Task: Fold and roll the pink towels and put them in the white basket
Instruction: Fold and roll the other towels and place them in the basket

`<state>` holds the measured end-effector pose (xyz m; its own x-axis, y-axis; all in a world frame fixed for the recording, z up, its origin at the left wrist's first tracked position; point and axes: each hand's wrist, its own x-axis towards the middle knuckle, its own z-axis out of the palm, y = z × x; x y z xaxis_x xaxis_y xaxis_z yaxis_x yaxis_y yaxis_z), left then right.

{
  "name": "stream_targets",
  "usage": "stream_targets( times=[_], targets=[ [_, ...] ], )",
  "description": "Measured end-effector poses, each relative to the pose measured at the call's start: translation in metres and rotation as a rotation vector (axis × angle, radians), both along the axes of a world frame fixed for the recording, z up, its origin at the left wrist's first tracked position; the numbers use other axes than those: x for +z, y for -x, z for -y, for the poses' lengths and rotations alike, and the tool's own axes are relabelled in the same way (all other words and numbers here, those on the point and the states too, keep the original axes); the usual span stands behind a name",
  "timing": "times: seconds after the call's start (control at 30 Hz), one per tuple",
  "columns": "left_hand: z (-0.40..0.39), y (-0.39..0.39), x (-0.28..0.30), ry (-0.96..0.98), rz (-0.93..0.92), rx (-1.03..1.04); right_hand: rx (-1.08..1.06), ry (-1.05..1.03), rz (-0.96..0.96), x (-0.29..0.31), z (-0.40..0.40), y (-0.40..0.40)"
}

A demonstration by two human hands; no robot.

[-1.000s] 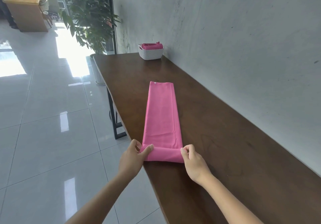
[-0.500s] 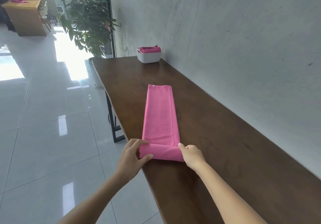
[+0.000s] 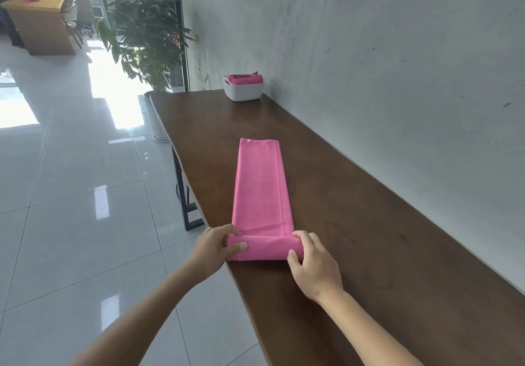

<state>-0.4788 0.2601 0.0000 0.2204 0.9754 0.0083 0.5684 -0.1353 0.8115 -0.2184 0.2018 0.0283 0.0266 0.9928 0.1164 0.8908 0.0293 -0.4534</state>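
Dark wooden table [image 3: 355, 223] runs along a grey wall; the towel [image 3: 261, 189] lies lengthwise, near end rolled, left hand [image 3: 211, 247] and right hand [image 3: 314, 263] gripping the roll's ends. Far off sits the basket [image 3: 243, 90] holding pink towels, plant [image 3: 142, 36] beyond

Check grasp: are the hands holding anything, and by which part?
Both grip the pink towel at its rolled near end: left hand on the roll's left end, right hand on its right end.

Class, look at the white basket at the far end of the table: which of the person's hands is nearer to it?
Neither clearly: left hand and right hand grip opposite ends of the towel roll, far short of the white basket.
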Motion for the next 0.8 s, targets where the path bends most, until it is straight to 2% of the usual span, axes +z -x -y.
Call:
stream_targets(
  times=[0.13,0.27,0.4,0.53,0.8],
  targets=[
    [-0.004,0.003,0.007,0.159,0.015,-0.051,0.037,0.012,0.001,-0.005,0.006,-0.004],
    [0.001,-0.001,0.009,0.248,-0.028,-0.041,0.002,0.045,-0.124,-0.008,0.01,-0.005],
    [0.02,-0.008,0.004,0.067,-0.011,0.093,-0.06,0.071,-0.22,-0.012,0.01,-0.005],
    [0.039,-0.012,0.0,-0.087,0.047,0.116,-0.108,0.168,-0.286,-0.007,0.001,-0.006],
    [0.05,-0.007,-0.009,-0.069,0.049,0.104,-0.228,0.383,-0.381,0.01,-0.022,-0.002]
  ],
)
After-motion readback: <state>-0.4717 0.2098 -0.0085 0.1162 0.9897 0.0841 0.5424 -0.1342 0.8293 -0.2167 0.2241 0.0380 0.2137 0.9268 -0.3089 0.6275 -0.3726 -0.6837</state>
